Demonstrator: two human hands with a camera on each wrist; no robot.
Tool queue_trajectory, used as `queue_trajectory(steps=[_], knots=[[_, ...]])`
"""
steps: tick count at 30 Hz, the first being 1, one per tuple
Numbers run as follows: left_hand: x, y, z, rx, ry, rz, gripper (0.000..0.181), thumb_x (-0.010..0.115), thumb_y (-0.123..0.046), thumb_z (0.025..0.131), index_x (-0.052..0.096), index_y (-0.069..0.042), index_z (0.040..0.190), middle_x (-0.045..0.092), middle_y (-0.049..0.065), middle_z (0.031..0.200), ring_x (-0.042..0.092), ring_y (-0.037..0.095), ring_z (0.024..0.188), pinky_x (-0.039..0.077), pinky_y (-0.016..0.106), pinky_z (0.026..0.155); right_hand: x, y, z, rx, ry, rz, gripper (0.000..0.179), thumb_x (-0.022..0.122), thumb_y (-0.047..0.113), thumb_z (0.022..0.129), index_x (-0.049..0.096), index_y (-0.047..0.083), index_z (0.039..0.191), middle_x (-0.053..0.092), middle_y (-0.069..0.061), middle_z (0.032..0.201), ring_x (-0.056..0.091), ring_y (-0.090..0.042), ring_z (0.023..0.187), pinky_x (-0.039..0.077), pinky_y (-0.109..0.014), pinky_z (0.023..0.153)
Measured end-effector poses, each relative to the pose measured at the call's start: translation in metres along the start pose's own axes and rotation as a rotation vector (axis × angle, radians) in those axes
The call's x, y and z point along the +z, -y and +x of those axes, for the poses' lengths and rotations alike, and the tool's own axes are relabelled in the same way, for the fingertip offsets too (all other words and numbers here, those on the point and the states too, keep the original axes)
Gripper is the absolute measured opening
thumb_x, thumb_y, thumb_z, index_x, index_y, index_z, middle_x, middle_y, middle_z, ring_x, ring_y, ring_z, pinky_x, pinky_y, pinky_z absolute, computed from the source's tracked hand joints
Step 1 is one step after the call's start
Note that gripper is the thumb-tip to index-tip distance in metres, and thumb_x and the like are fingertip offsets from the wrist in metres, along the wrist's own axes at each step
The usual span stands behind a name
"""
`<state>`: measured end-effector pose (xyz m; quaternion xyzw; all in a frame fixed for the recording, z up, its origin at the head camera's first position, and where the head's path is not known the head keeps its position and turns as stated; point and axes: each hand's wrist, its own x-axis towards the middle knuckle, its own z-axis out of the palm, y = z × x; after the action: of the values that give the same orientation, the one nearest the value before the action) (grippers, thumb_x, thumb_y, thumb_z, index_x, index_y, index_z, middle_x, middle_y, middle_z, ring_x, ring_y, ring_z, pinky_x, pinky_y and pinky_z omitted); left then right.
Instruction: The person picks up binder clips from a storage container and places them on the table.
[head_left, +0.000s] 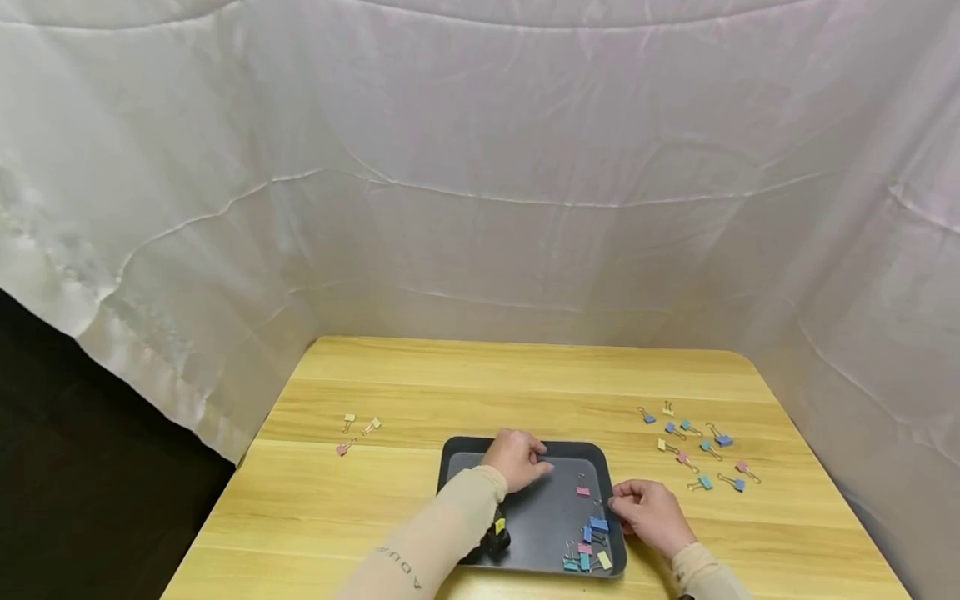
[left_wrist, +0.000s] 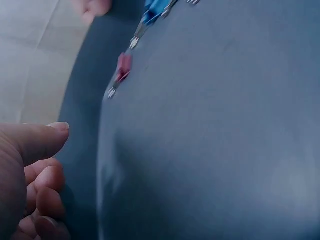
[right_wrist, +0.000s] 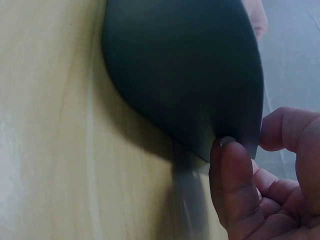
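A dark grey rectangular tray (head_left: 540, 508) lies near the table's front. My right hand (head_left: 651, 512) pinches its right rim between thumb and fingers, as the right wrist view shows with the tray's outer wall (right_wrist: 185, 65). Over the tray's far left part reaches my left hand (head_left: 516, 458), thumb out and fingers loosely bent by the far rim, nothing in its grasp. Inside the tray, a pink binder clip (head_left: 582, 492) lies along the right side. Blue binder clips (head_left: 598, 524) and several teal, pink and yellow ones gather in the near right corner.
On the wooden table (head_left: 375, 500), several binder clips in blue, teal, pink and yellow, such as a blue clip (head_left: 723, 440), lie scattered at the right. Two pale yellow clips (head_left: 349, 418) and a pink clip (head_left: 342, 449) lie at the left. A pale curtain (head_left: 525, 233) surrounds the table.
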<state>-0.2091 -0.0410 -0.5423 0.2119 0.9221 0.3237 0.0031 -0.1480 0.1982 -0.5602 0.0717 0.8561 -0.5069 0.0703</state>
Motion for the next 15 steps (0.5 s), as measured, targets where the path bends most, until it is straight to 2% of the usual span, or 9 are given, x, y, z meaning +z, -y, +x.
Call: queue_trajectory(steps=[4, 8, 11, 15], knots=[[0.018, -0.01, 0.004, 0.004, 0.038, 0.063, 0.027, 0.079, -0.028, 0.08, 0.076, -0.008, 0.098, 0.063, -0.01, 0.064, 0.051, -0.004, 0.056, 0.047, 0.016, 0.06, 0.0, 0.0, 0.001, 0.001, -0.002, 0.004, 0.018, 0.068, 0.003, 0.079, 0.068, -0.006, 0.094, 0.066, -0.006, 0.074, 0.062, -0.019, 0.062, 0.054, -0.032, 0.054], [0.033, -0.017, 0.006, 0.006, 0.075, 0.131, 0.03, 0.079, -0.034, 0.079, 0.077, -0.012, 0.098, 0.07, -0.008, 0.077, 0.06, -0.002, 0.067, 0.049, 0.017, 0.065, -0.001, -0.001, 0.001, 0.013, 0.001, 0.011, 0.018, 0.068, 0.003, 0.079, 0.067, -0.006, 0.095, 0.067, -0.007, 0.075, 0.063, -0.019, 0.063, 0.055, -0.032, 0.054], [0.04, -0.02, 0.008, -0.002, 0.089, 0.156, 0.029, 0.08, -0.037, 0.078, 0.078, -0.015, 0.096, 0.072, -0.008, 0.085, 0.062, 0.0, 0.075, 0.05, 0.017, 0.066, -0.001, -0.001, 0.001, 0.014, 0.007, 0.015, 0.018, 0.068, 0.004, 0.079, 0.067, -0.006, 0.095, 0.067, -0.007, 0.075, 0.063, -0.019, 0.063, 0.055, -0.032, 0.054], [0.044, -0.025, 0.012, -0.007, 0.106, 0.178, 0.026, 0.079, -0.038, 0.078, 0.078, -0.018, 0.093, 0.071, -0.01, 0.084, 0.06, -0.001, 0.073, 0.048, 0.016, 0.064, 0.0, -0.002, 0.002, 0.015, 0.007, 0.024, 0.018, 0.068, 0.004, 0.079, 0.067, -0.005, 0.095, 0.067, -0.007, 0.075, 0.063, -0.019, 0.064, 0.055, -0.032, 0.054]])
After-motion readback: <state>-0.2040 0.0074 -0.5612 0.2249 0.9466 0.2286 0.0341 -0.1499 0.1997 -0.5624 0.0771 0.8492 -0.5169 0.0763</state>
